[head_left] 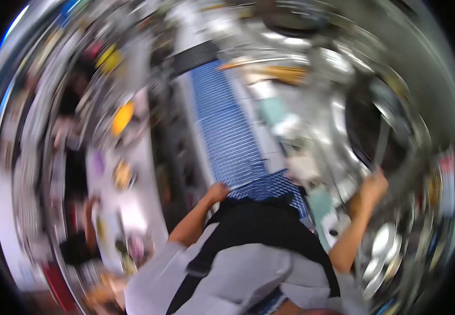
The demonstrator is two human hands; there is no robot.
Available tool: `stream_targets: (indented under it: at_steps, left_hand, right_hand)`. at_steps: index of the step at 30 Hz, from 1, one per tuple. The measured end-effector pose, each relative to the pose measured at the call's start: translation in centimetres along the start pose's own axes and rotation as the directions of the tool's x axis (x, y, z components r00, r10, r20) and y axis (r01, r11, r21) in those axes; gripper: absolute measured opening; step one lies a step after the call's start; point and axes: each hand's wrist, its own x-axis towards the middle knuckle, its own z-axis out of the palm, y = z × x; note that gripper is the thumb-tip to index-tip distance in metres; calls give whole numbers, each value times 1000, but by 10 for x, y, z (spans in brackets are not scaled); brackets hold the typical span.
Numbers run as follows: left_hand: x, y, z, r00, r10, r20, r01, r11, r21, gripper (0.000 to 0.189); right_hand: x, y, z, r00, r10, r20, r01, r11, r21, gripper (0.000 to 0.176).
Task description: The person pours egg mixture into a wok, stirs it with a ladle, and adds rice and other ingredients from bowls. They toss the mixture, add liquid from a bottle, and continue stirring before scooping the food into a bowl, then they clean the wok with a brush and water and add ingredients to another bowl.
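Note:
On the right, my right hand is closed around the handle of a long metal utensil, whose far end reaches over a large dark wok. My left hand hangs low at my left side, near my black apron. Its fingers are smeared by motion, and I cannot make out anything in it.
A blue ribbed mat runs along the floor ahead. To the left stands a steel counter with a bowl of food and a yellow item. Another person's arm is beyond it. Metal ladles lie at the lower right.

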Motion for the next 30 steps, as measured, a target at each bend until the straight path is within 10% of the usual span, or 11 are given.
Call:
stream_targets:
  at_steps: [1,3,5,7,8,11,18,27,30]
  left_hand:
    - [-11,-1,7,991,-71,-110,51,983,-177,36]
    - [-44,3,-3,931,-37,-362,-100,931,-351,34]
    - [-72,4,-21,918,-232,-321,-13,792,-611,26]
    - [-94,-12,-26,884,-345,-316,-30,632,-774,21]
    - [-105,-21,-29,864,-398,-310,-48,547,-836,18]
    - [-147,-53,-33,743,-517,-424,-163,475,-865,16]
    - [-199,-194,-91,221,-948,-229,-446,110,-888,26]
    - [-197,-266,-146,56,-998,38,-501,-61,-863,33]
    - [-204,-274,-130,-158,-986,59,-509,30,-860,27]
  right_hand:
    - [-2,11,17,856,-448,-259,422,894,-151,43]
    - [-46,-24,41,716,-685,-136,681,728,-84,36]
    - [-94,3,144,751,-421,510,211,884,418,28]
    - [-133,32,230,441,-190,877,39,981,192,34]
    - [-139,82,276,584,-382,716,464,881,91,36]
    - [-127,127,355,800,113,590,163,905,-394,66]
    - [-90,12,372,684,-50,728,35,999,36,53]
    - [-74,2,402,552,-48,833,155,987,-46,37]
    - [-76,-15,418,455,-22,890,227,970,-92,32]
